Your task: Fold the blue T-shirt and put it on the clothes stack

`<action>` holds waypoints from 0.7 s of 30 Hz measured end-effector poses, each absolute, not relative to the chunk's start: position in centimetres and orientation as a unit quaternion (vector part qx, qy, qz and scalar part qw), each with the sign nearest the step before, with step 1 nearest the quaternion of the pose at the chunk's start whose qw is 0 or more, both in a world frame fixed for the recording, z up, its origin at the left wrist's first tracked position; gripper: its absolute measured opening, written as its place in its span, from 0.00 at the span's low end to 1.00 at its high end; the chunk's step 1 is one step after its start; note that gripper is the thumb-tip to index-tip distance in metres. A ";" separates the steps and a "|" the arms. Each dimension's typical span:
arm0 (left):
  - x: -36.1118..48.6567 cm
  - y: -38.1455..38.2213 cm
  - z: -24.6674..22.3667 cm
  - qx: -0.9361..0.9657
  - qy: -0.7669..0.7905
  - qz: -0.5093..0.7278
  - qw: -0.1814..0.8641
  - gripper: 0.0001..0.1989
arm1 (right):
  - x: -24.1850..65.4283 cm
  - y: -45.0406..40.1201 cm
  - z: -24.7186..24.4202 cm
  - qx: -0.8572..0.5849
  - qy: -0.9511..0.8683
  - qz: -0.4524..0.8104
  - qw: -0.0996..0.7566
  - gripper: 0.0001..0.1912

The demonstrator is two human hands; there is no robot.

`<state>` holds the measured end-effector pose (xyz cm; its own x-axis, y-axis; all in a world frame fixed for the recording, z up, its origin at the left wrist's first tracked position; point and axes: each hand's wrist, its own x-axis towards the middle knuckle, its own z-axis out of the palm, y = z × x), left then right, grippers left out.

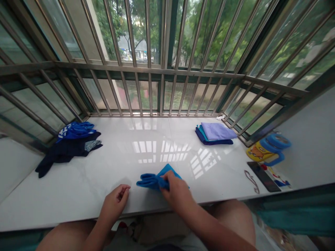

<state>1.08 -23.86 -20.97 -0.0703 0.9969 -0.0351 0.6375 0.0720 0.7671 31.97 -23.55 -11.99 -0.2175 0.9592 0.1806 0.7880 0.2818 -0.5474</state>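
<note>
A bright blue cloth garment [150,180] lies near the front edge of the white ledge, partly folded, with a bunched end to the left and a flat corner behind. My right hand [175,188] is closed on its middle, thumb and fingers pinching the fabric. Part of the cloth is hidden under that hand. To the left, my left hand [117,199] rests at the ledge's front with its fingers curled in and nothing visible in them. A small gap separates it from the cloth.
A folded stack of lilac, teal and navy cloth [218,130] sits at the back right. Crumpled blue and dark clothes [65,146] lie at the left. On the right are a yellow-and-blue cup [267,148], a black phone [263,176] and a thin cord [251,181]. Metal bars [162,69] line the window.
</note>
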 end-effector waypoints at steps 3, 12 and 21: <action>1.2 -23.9 -20.9 0.618 0.669 0.300 0.285 0.19 | 38.0 -18.9 -5.3 -0.678 -0.651 0.193 0.281 0.10; 1.4 -23.9 -21.6 0.628 0.668 0.310 0.252 0.17 | 53.5 -5.8 3.9 -0.756 -0.484 0.184 0.402 0.18; 1.5 -24.0 -21.9 0.628 0.672 0.316 0.233 0.16 | 59.5 2.8 8.5 -0.710 -0.420 0.158 0.544 0.25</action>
